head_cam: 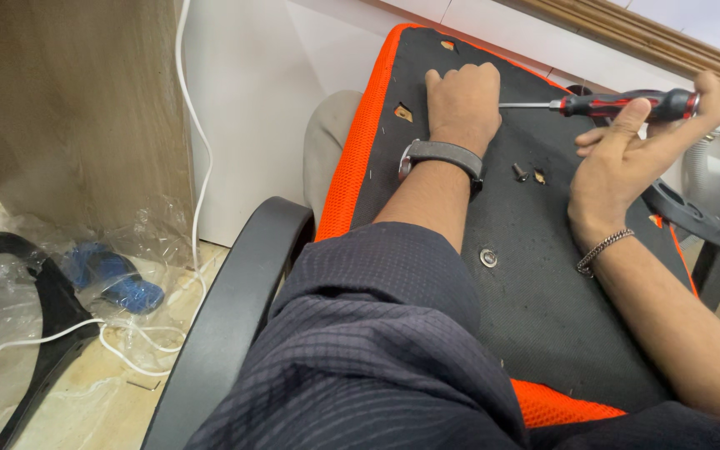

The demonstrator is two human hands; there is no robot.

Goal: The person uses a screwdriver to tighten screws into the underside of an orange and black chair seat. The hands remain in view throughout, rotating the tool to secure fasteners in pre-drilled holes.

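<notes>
An upturned chair seat (535, 300) with a black underside and orange mesh edging lies in front of me. My left hand (462, 104) is closed into a fist on the black underside near its far end, a watch on the wrist. My right hand (631, 154) holds a red-and-black screwdriver (627, 105) level, its shaft pointing left into my left fist. What the fist holds is hidden. A loose bolt (519, 172) stands on the underside between my hands, and a metal insert (488, 257) sits nearer me.
A black curved armrest (227, 317) leans at the seat's left side, another black armrest (697, 221) at the right. On the floor at left are clear plastic wrapping (135, 250), a blue bundle (118, 279), a white cable (197, 158) and a black chair part (52, 317).
</notes>
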